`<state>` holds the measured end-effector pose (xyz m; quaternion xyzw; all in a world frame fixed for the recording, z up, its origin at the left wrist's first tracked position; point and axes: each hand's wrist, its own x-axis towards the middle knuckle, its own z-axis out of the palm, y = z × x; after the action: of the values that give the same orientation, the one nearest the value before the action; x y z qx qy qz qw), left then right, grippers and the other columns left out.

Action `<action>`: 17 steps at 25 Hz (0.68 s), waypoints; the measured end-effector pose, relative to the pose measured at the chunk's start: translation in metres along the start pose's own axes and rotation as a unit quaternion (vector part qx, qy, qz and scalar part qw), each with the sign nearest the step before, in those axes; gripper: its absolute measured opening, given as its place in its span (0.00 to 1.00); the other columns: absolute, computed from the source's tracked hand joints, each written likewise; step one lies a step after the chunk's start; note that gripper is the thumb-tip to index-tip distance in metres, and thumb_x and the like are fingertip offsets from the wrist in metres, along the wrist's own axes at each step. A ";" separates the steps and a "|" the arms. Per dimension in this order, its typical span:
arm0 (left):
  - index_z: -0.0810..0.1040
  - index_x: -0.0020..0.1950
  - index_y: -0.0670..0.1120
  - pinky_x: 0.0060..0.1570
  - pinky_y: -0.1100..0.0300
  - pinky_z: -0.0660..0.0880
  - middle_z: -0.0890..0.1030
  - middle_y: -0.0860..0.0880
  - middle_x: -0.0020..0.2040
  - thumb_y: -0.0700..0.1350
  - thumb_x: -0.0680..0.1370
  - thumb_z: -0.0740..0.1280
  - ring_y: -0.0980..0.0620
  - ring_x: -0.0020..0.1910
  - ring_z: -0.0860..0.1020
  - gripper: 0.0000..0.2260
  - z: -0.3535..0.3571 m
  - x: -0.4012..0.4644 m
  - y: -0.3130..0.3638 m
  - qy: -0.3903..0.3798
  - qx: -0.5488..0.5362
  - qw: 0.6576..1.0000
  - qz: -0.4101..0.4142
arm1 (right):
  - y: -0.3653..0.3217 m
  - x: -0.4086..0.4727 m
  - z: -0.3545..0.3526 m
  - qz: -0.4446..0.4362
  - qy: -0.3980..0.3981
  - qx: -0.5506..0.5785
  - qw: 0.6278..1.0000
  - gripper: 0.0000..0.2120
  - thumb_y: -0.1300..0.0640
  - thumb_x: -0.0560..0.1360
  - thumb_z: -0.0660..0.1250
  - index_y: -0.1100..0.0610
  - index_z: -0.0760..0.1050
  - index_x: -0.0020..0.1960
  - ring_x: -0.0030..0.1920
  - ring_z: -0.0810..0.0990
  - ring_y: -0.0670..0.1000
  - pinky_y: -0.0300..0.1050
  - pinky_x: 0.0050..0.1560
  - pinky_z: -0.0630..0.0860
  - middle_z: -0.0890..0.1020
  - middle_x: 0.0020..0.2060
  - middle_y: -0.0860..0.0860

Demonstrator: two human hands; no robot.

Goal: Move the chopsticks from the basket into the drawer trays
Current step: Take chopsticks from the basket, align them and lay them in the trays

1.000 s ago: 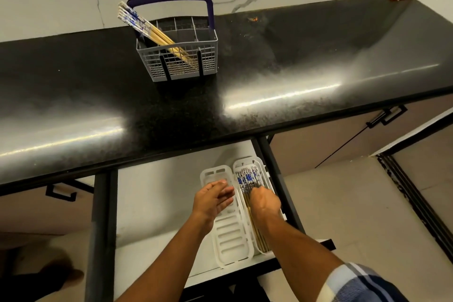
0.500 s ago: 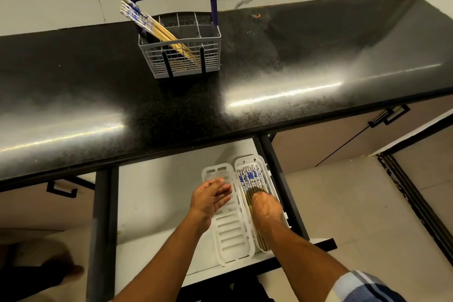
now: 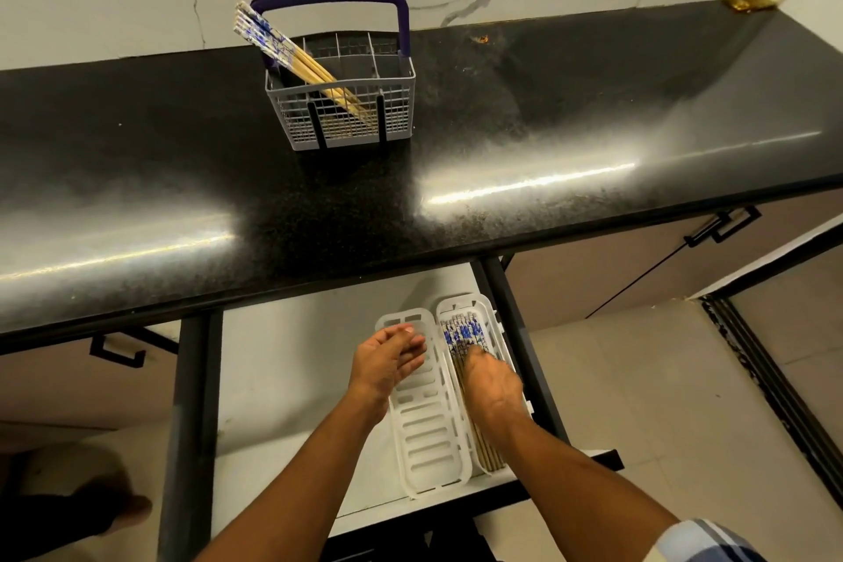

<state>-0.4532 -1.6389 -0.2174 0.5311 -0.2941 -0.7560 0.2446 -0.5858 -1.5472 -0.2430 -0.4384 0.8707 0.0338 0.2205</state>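
A grey wire basket (image 3: pixel 392 105) with a dark blue handle stands on the black countertop. Several wooden chopsticks (image 3: pixel 292 55) with blue-patterned tops lean out of its left side. Below, in the open white drawer (image 3: pixel 283 361), lie two white slotted trays side by side. The left tray (image 3: pixel 431 438) has nothing in it. The right tray (image 3: pixel 487 310) holds several chopsticks (image 3: pixel 463 333). My right hand (image 3: pixel 490 383) rests palm-down on those chopsticks, fingers pressed to them. My left hand (image 3: pixel 387 361) hovers over the left tray's far end, fingers loosely curled, holding nothing.
The glossy black countertop (image 3: pixel 547 141) overhangs the drawer's back. Black frame posts (image 3: pixel 189 424) flank the drawer. A marble wall is behind. Cabinet doors with black handles (image 3: pixel 725 226) sit to the right, tiled floor below. A foot (image 3: pixel 114 511) shows at lower left.
My right hand has slid slightly along the chopsticks in the right tray. My left hand stays over the left tray. The view has tilted a little.
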 end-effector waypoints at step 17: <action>0.81 0.53 0.55 0.51 0.53 0.82 0.86 0.49 0.47 0.48 0.79 0.68 0.51 0.48 0.85 0.04 0.028 -0.020 0.263 0.069 0.149 0.907 0.389 | -0.135 0.027 -0.258 -0.255 0.375 0.269 0.850 0.06 0.55 0.79 0.64 0.56 0.76 0.54 0.43 0.81 0.51 0.40 0.40 0.75 0.82 0.45 0.51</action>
<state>-0.4583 -1.8061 -0.0119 0.4553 -0.5689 -0.5101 0.4570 -0.5864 -1.7155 -0.0042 -0.5478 0.7200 -0.4259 -0.0122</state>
